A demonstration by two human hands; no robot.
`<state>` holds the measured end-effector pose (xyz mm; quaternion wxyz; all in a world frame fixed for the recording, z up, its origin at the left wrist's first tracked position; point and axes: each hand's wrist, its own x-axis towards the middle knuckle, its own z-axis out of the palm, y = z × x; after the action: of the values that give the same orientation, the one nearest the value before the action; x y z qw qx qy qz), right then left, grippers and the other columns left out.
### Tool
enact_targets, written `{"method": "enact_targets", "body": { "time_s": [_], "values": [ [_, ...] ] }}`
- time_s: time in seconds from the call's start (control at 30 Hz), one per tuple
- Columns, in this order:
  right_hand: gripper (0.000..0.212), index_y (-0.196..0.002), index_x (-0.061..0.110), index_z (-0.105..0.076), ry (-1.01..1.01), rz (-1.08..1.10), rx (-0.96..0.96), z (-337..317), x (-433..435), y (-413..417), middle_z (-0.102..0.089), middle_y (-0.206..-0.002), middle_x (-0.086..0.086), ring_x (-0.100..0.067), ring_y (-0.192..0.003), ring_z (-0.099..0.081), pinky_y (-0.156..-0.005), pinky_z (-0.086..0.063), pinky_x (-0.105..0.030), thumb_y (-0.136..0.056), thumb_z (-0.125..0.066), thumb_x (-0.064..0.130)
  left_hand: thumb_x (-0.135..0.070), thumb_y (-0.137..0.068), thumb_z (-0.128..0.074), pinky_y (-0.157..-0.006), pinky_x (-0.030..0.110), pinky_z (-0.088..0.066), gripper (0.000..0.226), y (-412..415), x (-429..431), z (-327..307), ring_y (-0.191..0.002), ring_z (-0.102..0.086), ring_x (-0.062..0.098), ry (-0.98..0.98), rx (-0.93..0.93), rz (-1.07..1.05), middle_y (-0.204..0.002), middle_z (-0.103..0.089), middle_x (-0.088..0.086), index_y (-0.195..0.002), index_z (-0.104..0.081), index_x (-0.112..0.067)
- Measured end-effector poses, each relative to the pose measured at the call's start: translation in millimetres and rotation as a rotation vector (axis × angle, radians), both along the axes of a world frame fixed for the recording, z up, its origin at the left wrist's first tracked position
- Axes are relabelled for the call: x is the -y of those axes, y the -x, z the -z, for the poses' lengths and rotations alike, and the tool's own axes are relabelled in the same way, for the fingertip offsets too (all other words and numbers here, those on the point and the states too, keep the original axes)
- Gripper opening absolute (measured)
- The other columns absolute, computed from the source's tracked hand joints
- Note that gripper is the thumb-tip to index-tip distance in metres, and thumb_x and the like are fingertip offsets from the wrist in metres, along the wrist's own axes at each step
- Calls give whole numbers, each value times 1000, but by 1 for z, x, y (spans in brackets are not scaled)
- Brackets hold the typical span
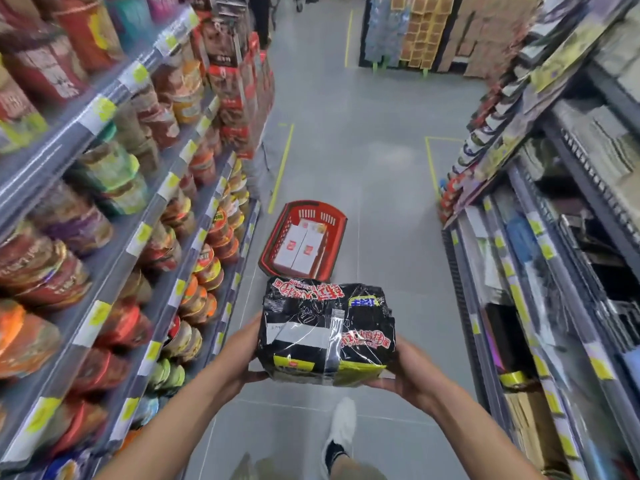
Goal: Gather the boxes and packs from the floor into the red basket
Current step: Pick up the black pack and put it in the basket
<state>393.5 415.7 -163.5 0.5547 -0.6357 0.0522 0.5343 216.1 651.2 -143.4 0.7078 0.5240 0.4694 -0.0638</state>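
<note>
A black multi-pack of noodles (325,330) wrapped in shiny film is held in front of me at waist height. My left hand (242,351) grips its left side and my right hand (410,368) grips its right side from below. Beyond the pack, on the grey floor, stands the red basket (337,220). Inside it lie two white boxes (301,249) side by side with red marks on them. The pack hides the basket's near edge.
Shelves of noodle cups (204,268) line the left of the aisle. Shelves with packaged goods (540,271) line the right. Yellow tape lines (281,168) mark the floor. My white shoe (341,427) steps forward. A stacked display (415,32) stands across the far end.
</note>
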Motion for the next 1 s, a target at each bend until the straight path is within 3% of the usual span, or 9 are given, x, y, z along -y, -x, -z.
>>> {"method": "enact_targets", "body": {
  "time_s": [0.13,0.2,0.33,0.47,0.6,0.7,0.77,0.93,1.0],
  "values": [
    [29,-112,32,-78,-14,-78,-23,3,-54,-72,-77,-120,-1,-12,-106,-74,-80,-63,-42,-91,-60,39,-72,-77,-55,-86,47,-58,37,-63,-46,3,-104,-69,22,2,-16,-54,-107,-78,-7,-98,-73,-48],
    [28,-112,29,-78,10,-81,-32,7,-81,-104,-77,-120,-2,-16,-110,-73,-80,-63,-43,-96,-57,34,-67,-88,-51,-86,47,-58,34,-90,-69,8,-109,-68,24,33,-8,-63,-110,-77,-7,-107,-70,-48],
    [26,-111,29,-79,27,-75,-49,16,-144,-157,-77,-119,-3,-18,-110,-73,-81,-63,-44,-100,-56,34,-65,-81,-53,-86,52,-58,47,-143,-127,23,-109,-68,27,40,-24,-148,-114,-76,-2,-121,-57,-41],
    [26,-111,26,-79,68,-47,-70,29,-213,-201,-78,-118,-3,-21,-114,-71,-83,-63,-46,-100,-58,36,-50,-101,-48,-87,57,-57,29,-192,-196,43,-110,-69,31,42,-27,-139,-114,-75,-1,-123,-58,-35],
    [27,-113,19,-78,74,55,-79,40,-282,-250,-77,-118,-9,-24,-112,-70,-77,-63,-43,-101,-57,31,-48,-99,-54,-88,56,-57,24,-255,-273,49,-100,-72,26,50,-20,-99,-105,-78,-1,-114,-68,-35],
    [30,-119,14,-74,88,123,-75,52,-332,-291,-76,-119,-11,-26,-111,-69,-76,-63,-45,-102,-55,30,-47,-99,-56,-62,36,-61,27,-306,-320,53,-81,-77,16,81,13,-102,-99,-80,1,-102,-78,-31],
    [32,-120,14,-73,83,154,-82,66,-361,-321,-76,-118,-11,-25,-108,-69,-75,-63,-43,-102,-53,31,-43,-99,-57,-55,29,-58,29,-341,-349,66,-73,-77,13,69,-4,-112,-95,-80,2,-100,-79,-25],
    [25,-113,23,-73,85,188,-56,110,-419,-393,-75,-103,5,-18,-104,-65,-66,-62,-34,-104,-53,33,-33,-98,-54,-73,41,-58,25,-426,-398,114,-53,-68,6,-40,-61,-127,-75,-76,-3,-95,-74,-17],
    [25,-107,26,-75,97,155,-31,132,-442,-420,-78,-90,12,-13,-93,-72,-61,-61,-30,-104,-51,34,-36,-100,-49,-63,35,-58,29,-455,-412,137,-50,-67,4,-6,-63,-167,-73,-75,-3,-92,-72,-18]
  ]
}}
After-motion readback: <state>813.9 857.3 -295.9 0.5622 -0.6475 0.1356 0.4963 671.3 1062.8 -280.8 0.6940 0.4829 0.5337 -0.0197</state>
